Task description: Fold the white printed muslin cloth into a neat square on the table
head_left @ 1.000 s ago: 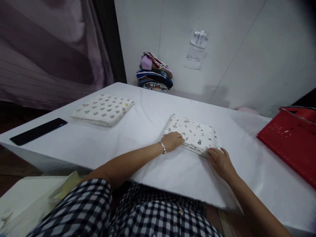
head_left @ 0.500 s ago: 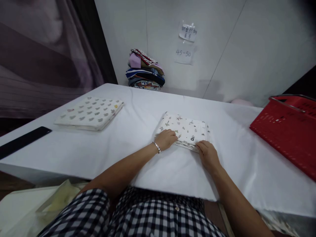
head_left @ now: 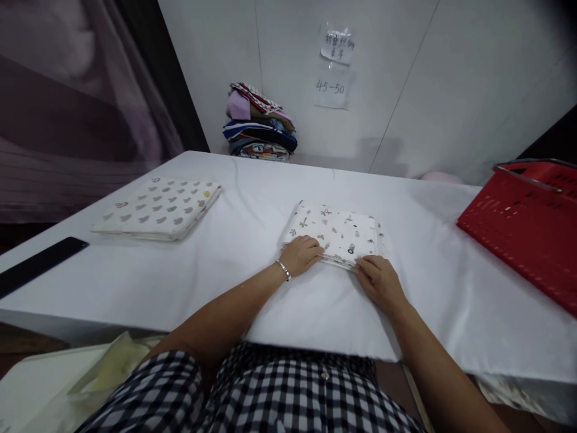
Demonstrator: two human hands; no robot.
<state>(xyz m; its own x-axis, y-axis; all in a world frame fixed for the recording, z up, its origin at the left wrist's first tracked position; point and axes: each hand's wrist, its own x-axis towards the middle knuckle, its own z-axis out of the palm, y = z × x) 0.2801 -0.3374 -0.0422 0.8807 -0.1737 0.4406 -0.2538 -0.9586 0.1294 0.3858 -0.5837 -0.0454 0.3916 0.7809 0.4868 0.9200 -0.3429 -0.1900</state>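
Observation:
A folded white cloth (head_left: 336,231) with small printed figures lies on the white-covered table (head_left: 216,288) in front of me. My left hand (head_left: 303,255) grips its near left corner, fingers curled over the top. At the near right corner, my right hand (head_left: 378,279) pinches the layered edge between thumb and fingers. Several fabric layers show along the near edge between my hands. To the left lies another folded white cloth (head_left: 160,207) with grey prints, apart from both hands.
A red plastic basket (head_left: 523,228) with a metal handle stands at the right. A black flat object (head_left: 40,264) lies near the left edge. Behind the table is a stack of folded fabrics (head_left: 261,123) against the wall, with paper signs (head_left: 332,87) above.
The view has shifted slightly. Both hands keep their places on the folded cloth's near edge, with the right fingers moved very little.

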